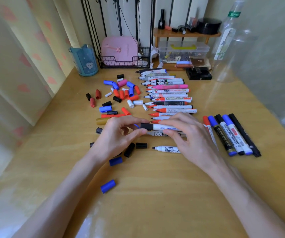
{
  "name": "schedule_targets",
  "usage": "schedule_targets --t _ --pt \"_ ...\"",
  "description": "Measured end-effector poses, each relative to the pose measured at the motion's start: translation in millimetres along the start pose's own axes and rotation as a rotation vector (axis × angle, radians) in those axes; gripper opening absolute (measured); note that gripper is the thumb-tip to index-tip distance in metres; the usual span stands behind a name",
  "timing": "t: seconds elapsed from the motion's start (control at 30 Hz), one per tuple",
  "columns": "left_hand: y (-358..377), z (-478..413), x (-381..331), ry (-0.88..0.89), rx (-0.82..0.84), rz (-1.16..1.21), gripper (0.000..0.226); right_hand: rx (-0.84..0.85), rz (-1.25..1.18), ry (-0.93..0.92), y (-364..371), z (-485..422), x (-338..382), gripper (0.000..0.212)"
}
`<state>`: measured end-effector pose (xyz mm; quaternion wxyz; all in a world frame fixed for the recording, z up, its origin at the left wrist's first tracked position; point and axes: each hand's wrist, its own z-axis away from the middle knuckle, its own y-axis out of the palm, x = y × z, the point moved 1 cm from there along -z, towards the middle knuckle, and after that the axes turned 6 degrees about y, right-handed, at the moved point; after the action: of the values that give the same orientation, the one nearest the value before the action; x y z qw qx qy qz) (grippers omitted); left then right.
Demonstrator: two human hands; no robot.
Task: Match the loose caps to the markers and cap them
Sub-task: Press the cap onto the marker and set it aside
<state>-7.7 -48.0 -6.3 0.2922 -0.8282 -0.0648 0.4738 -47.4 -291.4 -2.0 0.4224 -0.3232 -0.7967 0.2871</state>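
Observation:
My right hand (188, 134) grips a white marker (162, 127) by its barrel, just above the table. A black cap (146, 126) sits on the marker's tip, and my left hand (121, 134) pinches that cap between thumb and fingers. Under them lies an uncapped grey marker (158, 134), and nearer me an uncapped white marker (165, 149). A long row of uncapped markers (169, 97) runs toward the back. Several capped markers (231, 134) lie at the right. Loose red, blue, black and white caps (122, 93) are scattered at the left.
Black caps (141, 145) and blue caps (108, 186) lie near my left wrist. A blue cup (85, 60), a wire basket (123, 61), a clear plastic box (183, 50) and a clear bottle (227, 40) stand along the back of the wooden table (155, 194).

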Motion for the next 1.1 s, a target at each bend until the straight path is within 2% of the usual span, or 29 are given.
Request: schedule_targets --t 0.37,0.6,0.73,0.93,1.03,1.1 --pt "0 1 -6 0.016 0.008 -0.024 0.018 -0.008 -0.015 -0.02 4 1 0 0.025" --pt "-11 -4 17 -0.068 -0.155 -0.277 0.018 -0.094 0.06 0.06 -4 -1 -7 0.022" --pt "-6 -6 30 -0.088 -0.124 -0.43 0.021 -0.078 0.09 0.068 -2 1 -3 0.022" --pt "-18 -1 27 -0.124 -0.117 -0.425 0.027 -0.068 0.081 0.077 -3 0 -5 0.023" --pt "-42 8 10 -0.134 -0.064 -0.376 0.015 -0.059 0.075 0.082 -3 0 -5 0.023" --pt "-58 22 -6 -0.122 0.034 -0.298 0.003 -0.057 0.073 0.083 -3 0 -5 0.024"
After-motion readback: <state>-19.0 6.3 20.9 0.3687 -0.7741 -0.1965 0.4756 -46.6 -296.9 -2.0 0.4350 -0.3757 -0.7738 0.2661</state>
